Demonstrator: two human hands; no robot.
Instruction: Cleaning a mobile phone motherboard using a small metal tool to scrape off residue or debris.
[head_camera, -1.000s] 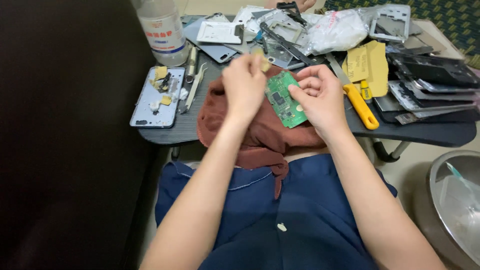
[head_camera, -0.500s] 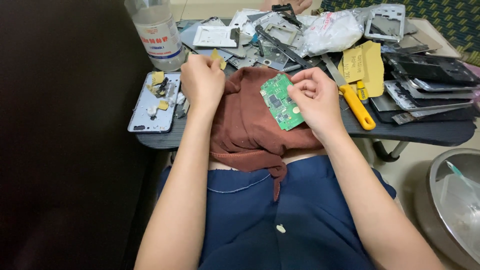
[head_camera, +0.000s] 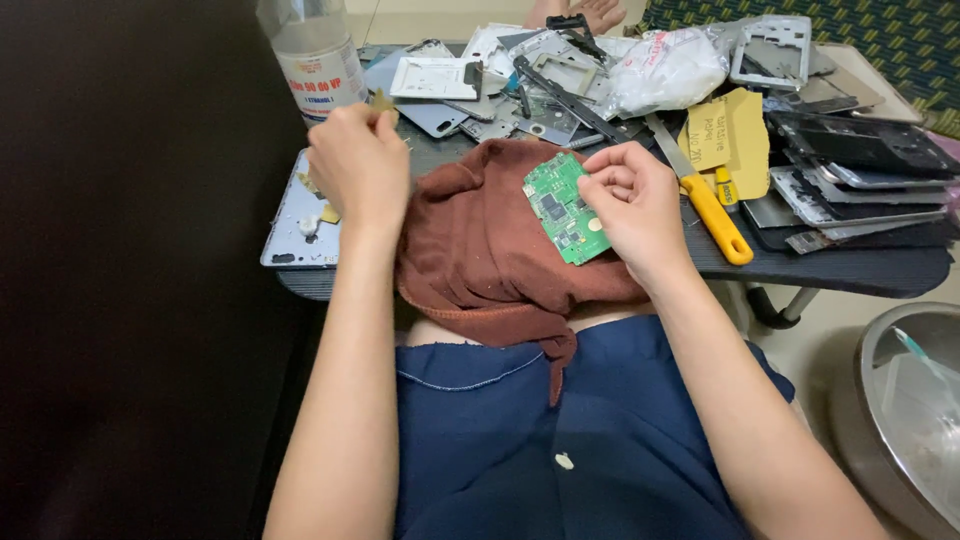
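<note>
My right hand (head_camera: 628, 203) pinches the right edge of a small green circuit board (head_camera: 561, 209), holding it against a reddish-brown cloth (head_camera: 487, 245) that drapes over the near edge of a dark table (head_camera: 850, 267). My left hand (head_camera: 353, 165) hovers at the table's left side with a small yellowish scrap (head_camera: 381, 101) held at its fingertips. Just under it lies a silver phone back cover (head_camera: 296, 212) with yellow bits stuck to it.
A clear bottle with a white label (head_camera: 314, 55) stands at the back left. Phone frames, covers and dark screens (head_camera: 858, 150) crowd the table's back and right. A yellow-handled tool (head_camera: 708, 207) lies right of the board. A metal basin (head_camera: 908, 410) sits at lower right.
My left hand moved left from beside the board to above the silver back cover, taking the yellowish scrap along. My right hand stayed on the circuit board.
</note>
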